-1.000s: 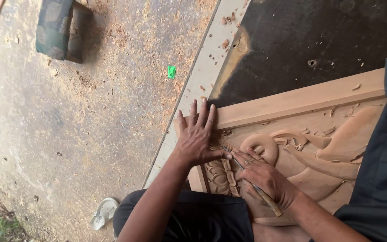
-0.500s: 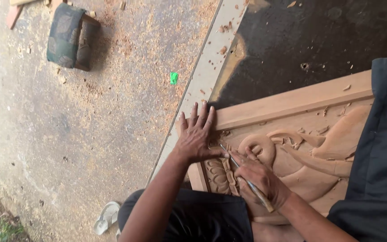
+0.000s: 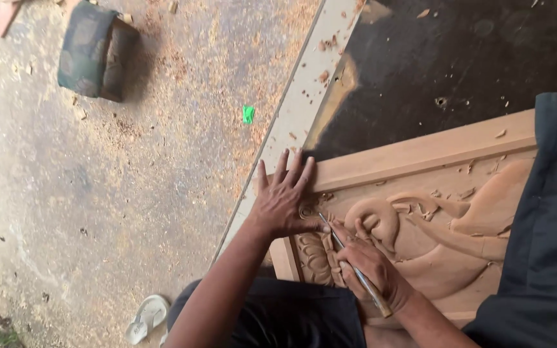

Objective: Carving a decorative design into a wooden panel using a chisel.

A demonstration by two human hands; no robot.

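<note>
Two hands on relief panel point(image 3: 420, 193): left hand point(image 3: 285, 203) pressed flat, fingers spread, right hand point(image 3: 372, 267) clamped on chisel point(image 3: 349, 261); detail cut underway, fine tip control needed next.

Left hand point(image 3: 285, 203) flat, fingers spread; right hand point(image 3: 372, 270) fisted in grip, forearms converging.

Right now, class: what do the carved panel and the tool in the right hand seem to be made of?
Carved panel: bare, unvarnished wood, judging by its pale matt tan surface and loose chips. Tool in the right hand: thin grey shaft, probably metal; lighter handle end, possibly wood.
</note>
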